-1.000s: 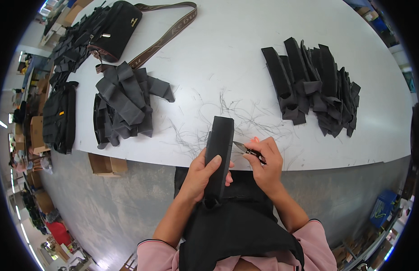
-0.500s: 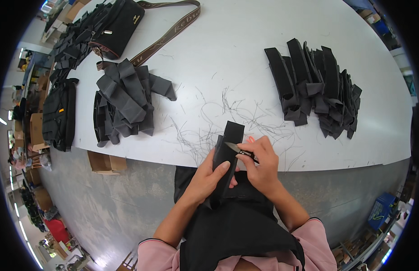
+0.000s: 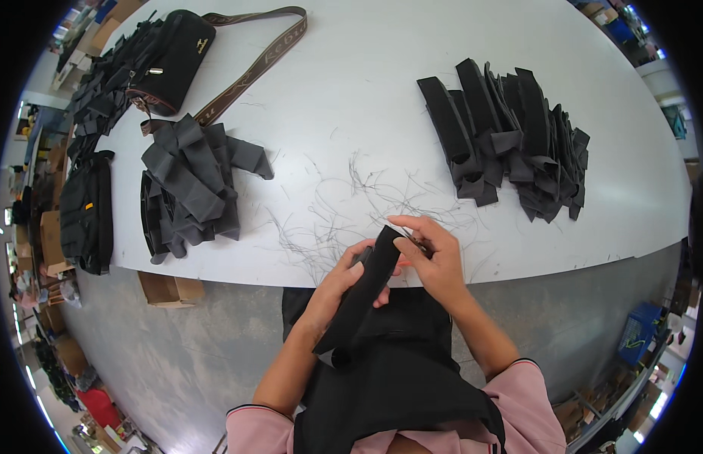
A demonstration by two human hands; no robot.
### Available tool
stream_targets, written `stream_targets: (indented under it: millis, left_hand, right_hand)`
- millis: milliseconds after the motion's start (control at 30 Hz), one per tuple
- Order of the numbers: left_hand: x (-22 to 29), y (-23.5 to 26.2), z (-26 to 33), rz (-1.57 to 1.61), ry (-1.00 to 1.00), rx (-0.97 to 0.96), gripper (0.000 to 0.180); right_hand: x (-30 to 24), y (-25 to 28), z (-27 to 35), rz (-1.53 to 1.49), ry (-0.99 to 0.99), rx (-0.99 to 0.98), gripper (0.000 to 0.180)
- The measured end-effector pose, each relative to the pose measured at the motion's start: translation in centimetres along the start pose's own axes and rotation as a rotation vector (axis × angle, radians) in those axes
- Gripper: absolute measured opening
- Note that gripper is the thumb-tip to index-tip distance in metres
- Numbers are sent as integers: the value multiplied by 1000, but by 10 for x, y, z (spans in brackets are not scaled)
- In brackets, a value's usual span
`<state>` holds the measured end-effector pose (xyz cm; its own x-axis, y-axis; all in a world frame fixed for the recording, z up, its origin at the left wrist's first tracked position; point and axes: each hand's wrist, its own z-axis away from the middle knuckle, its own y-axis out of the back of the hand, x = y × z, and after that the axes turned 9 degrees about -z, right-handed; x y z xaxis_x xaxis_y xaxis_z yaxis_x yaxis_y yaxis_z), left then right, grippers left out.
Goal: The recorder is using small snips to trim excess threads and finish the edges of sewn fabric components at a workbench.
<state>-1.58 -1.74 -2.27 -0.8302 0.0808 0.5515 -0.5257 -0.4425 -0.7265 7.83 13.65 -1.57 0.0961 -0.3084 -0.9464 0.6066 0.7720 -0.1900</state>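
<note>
A black fabric strip (image 3: 364, 287), folded into a long band, slants over the table's near edge in front of my body. My left hand (image 3: 332, 293) is closed around its middle, thumb on top. At the far end of the strip, the thumb and forefinger of my right hand (image 3: 442, 265) touch the fabric. Tucked in that same hand are thread snips (image 3: 421, 245), mostly hidden by the fingers, with a bit of orange showing below. Cut threads (image 3: 328, 219) lie scattered on the white table (image 3: 366, 91) just beyond my hands.
Dark fabric strips are heaped at left (image 3: 192, 174) and in a second pile (image 3: 518, 144) at right. Behind the left heap sit a black shoulder bag (image 3: 181, 57) and more strips. A black backpack (image 3: 86, 216) is at the left edge; a cardboard box (image 3: 169, 291) is below.
The snips' blade, earlier laid across the strip, has drawn back into my right hand. That hand's thumb and forefinger have come to the strip's far end, and the strip tilts more.
</note>
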Motion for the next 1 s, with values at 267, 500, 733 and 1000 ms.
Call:
stream_targets:
  millis: [267,500,733,1000]
  left_hand:
    - [13,-12,6,-765,-22,324,35]
    - [12,-14,-2,-1062,-340,337,37]
    - [10,-23,0,-1336,-477,559,39]
    - [6,-29,0,-1536,-574,625,40]
  right_hand:
    - [-15,12,-32,404,277,-340,13]
    - [-3,3,-10,-622,-310,-45,13]
    - [-6,8,19,564,408,162,33]
    - [-3,4,14,740,479,146,23]
